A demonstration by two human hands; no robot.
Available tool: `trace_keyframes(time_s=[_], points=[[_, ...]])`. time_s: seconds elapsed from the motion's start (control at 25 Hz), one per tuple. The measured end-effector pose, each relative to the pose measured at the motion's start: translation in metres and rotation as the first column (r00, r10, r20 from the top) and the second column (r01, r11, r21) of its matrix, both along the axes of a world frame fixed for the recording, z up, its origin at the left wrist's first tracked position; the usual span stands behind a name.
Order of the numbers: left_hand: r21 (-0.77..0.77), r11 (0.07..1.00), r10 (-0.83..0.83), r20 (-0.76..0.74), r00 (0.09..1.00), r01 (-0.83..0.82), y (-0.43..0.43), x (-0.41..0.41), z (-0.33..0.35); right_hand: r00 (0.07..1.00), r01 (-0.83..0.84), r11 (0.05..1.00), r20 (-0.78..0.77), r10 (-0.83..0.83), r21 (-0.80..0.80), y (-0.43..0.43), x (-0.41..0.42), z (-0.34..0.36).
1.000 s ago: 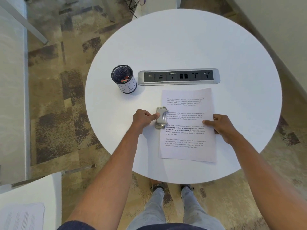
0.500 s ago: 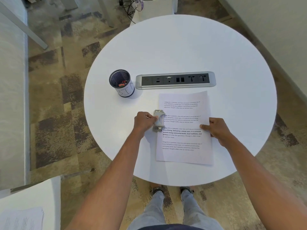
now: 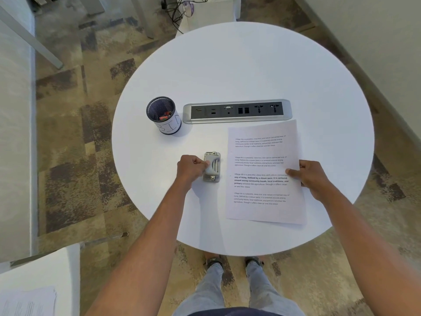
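Observation:
A grey metal hole punch point(image 3: 212, 167) sits on the round white table point(image 3: 239, 71), just left of a printed sheet of paper point(image 3: 262, 201). My left hand point(image 3: 190, 168) grips the punch's left side with curled fingers. The punch and the paper's left edge are now apart, with a narrow strip of table between them. My right hand point(image 3: 311, 175) pinches the paper's right edge, thumb on top of the sheet.
A black mesh cup point(image 3: 164, 115) marked "BIN" stands at the left of a recessed socket strip point(image 3: 237, 110). Carpet floor surrounds the table. A white surface with more papers point(image 3: 27, 299) is at the lower left. My legs show below the table edge.
The paper has been drawn to the right, out of the punch's slot. My left hand stays on the punch; my right hand moved right with the sheet.

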State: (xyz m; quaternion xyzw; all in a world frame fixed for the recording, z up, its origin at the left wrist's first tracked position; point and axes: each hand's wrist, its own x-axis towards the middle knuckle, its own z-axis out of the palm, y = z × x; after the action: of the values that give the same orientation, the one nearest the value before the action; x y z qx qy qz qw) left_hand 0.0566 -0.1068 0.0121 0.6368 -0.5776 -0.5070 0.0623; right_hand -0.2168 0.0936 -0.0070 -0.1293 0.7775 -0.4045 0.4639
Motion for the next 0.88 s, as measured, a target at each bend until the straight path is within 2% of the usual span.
trace_keyframes(time_s=[0.16, 0.2, 0.28, 0.36, 0.4, 0.48, 0.56, 0.64, 0.72, 0.88], points=[[0.032, 0.999, 0.015, -0.009, 1.0, -0.015, 0.0, 0.002, 0.001, 0.999, 0.037, 0.999, 0.007, -0.036, -0.037, 0.014, -0.015, 0.008], [-0.001, 0.999, 0.033, 0.005, 0.999, -0.033, 0.001, 0.002, 0.003, 0.999, 0.045, 0.997, 0.014, -0.044, -0.056, 0.016, -0.018, 0.01], [-0.22, 0.973, 0.084, 0.049, 0.995, -0.071, 0.004, -0.001, 0.009, 0.998, 0.065, 0.993, 0.034, -0.062, -0.102, 0.021, -0.023, 0.016], [-0.448, 0.89, 0.085, -0.028, 0.996, -0.089, 0.012, -0.013, 0.019, 0.996, 0.08, 0.985, 0.055, -0.072, -0.15, 0.025, -0.026, 0.021], [-0.482, 0.873, 0.034, -0.094, 0.995, -0.075, 0.017, -0.021, 0.023, 0.995, 0.086, 0.981, 0.067, -0.075, -0.174, 0.026, -0.026, 0.024], [-0.386, 0.922, -0.086, -0.22, 0.972, -0.006, 0.028, -0.041, 0.03, 0.993, 0.094, 0.97, 0.088, -0.076, -0.224, 0.028, -0.027, 0.029], [-0.153, 0.982, -0.158, -0.323, 0.933, 0.113, 0.036, -0.059, 0.038, 0.993, 0.089, 0.959, 0.099, -0.064, -0.27, 0.027, -0.028, 0.036], [0.005, 0.974, -0.202, -0.427, 0.881, 0.226, 0.038, -0.07, 0.042, 0.994, 0.08, 0.943, 0.091, -0.053, -0.323, 0.025, -0.03, 0.044], [-0.001, 0.965, -0.226, -0.504, 0.834, 0.261, 0.037, -0.077, 0.044, 0.996, 0.064, 0.918, 0.079, -0.036, -0.391, 0.02, -0.033, 0.054], [-0.13, 0.976, -0.217, -0.564, 0.797, 0.174, 0.034, -0.086, 0.055, 0.999, -0.04, 0.877, 0.0, 0.045, -0.478, 0.014, -0.048, 0.074]])
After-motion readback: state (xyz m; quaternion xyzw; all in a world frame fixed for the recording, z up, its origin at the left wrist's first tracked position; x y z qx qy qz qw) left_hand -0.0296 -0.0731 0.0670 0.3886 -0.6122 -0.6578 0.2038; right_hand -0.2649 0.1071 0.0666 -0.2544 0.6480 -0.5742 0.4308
